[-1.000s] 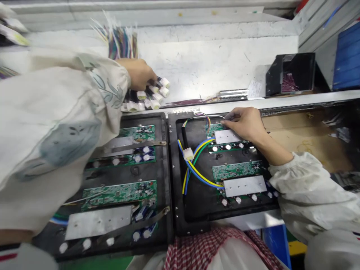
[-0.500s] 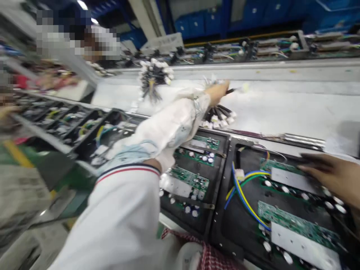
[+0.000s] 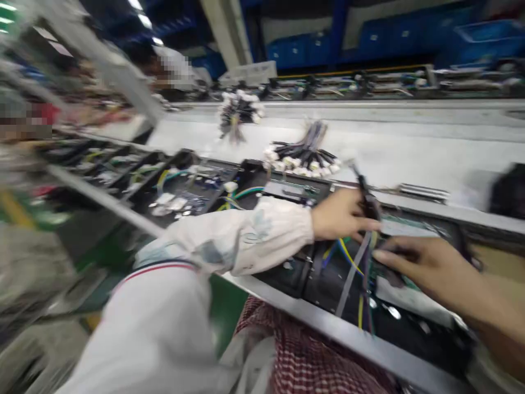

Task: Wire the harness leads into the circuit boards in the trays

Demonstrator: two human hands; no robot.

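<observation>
The left hand (image 3: 338, 217) pinches a black-sleeved wire harness (image 3: 361, 183), a black tray (image 3: 326, 285) beneath it; just alongside is the right hand (image 3: 430, 265), its grip too blurred to tell.

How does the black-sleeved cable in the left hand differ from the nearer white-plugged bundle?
The black-sleeved cable is single; the nearer white-plugged bundle holds many. The cable is held up in the left hand, its wires hanging down; the bundle lies on the white bench, wires pointing away. Both have black sleeves.
</observation>
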